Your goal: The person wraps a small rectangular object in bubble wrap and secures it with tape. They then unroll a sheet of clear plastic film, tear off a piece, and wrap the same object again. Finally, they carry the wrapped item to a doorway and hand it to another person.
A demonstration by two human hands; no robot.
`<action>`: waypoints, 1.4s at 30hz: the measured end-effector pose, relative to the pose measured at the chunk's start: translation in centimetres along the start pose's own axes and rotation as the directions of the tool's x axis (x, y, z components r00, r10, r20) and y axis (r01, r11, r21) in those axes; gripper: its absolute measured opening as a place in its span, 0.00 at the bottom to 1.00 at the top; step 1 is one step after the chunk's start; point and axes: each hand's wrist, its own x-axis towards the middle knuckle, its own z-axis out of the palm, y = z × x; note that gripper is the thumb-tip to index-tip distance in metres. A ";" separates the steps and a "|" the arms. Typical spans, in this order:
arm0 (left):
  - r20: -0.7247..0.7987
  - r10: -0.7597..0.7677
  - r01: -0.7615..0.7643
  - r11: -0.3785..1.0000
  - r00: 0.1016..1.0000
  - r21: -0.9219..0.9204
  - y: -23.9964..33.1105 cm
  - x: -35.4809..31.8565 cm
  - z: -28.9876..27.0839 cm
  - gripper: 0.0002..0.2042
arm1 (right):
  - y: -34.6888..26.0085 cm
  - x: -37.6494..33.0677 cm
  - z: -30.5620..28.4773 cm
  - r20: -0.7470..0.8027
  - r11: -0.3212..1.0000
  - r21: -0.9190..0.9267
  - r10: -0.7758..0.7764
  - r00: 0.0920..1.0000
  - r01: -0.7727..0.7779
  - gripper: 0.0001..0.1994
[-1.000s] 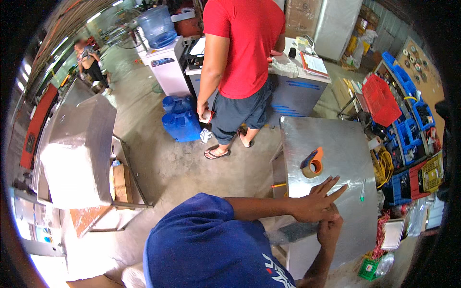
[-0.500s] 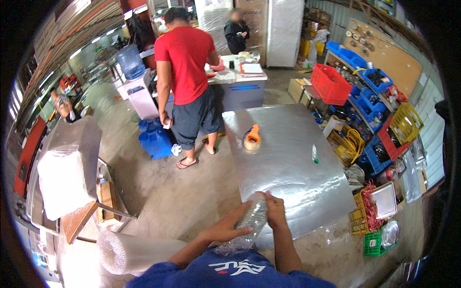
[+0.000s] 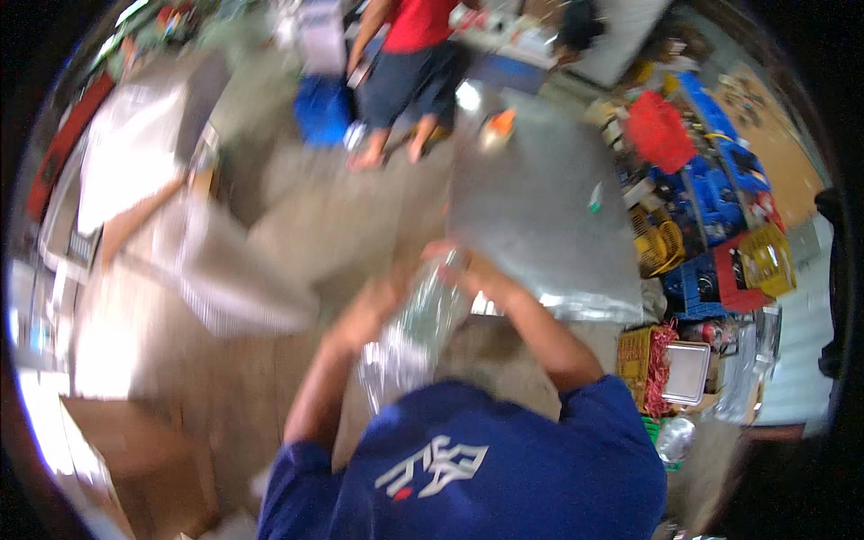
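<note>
Between both hands I hold a clear, shiny plastic-wrapped bundle (image 3: 421, 310), roughly cylindrical and tilted, with loose film at its lower end. What is inside cannot be made out. My left hand (image 3: 380, 301) lies along its left side. At the upper end, the fingers of my right hand (image 3: 461, 268) curl over the bundle. Motion blurs both hands. Just beyond them is the grey metal-topped table (image 3: 540, 234), bearing an orange tape dispenser (image 3: 498, 129) and a small clear bottle with a green cap (image 3: 596, 198).
A roll of bubble wrap (image 3: 238, 274) is on my left, below a large wrapped block (image 3: 144, 135). An open cardboard box (image 3: 144, 459) sits at lower left. A person in a red top (image 3: 418, 27) stands ahead. Shelves with blue bins (image 3: 715, 202) and crates line the right.
The view has tilted down and swung, so the table sits higher in it. My hands and the bundle now show left of the table's near edge; the right hand wraps further over its top.
</note>
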 end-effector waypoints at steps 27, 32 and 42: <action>-0.370 -0.068 -0.032 0.966 0.927 -0.257 9.4 5.0 44.0 0.42 | 11.2 -36.8 -9.6 -0.614 0.522 0.746 0.301 0.729 0.413 0.32; -0.029 -0.102 0.095 0.977 0.994 -0.193 9.7 11.7 50.4 0.45 | 13.9 -43.4 -18.5 -0.599 0.559 0.741 0.302 0.741 0.372 0.37; -0.042 -0.106 0.084 0.927 0.993 -0.365 8.4 23.5 55.5 0.41 | 15.6 -41.0 -30.9 -0.484 0.454 0.834 0.333 0.809 0.312 0.39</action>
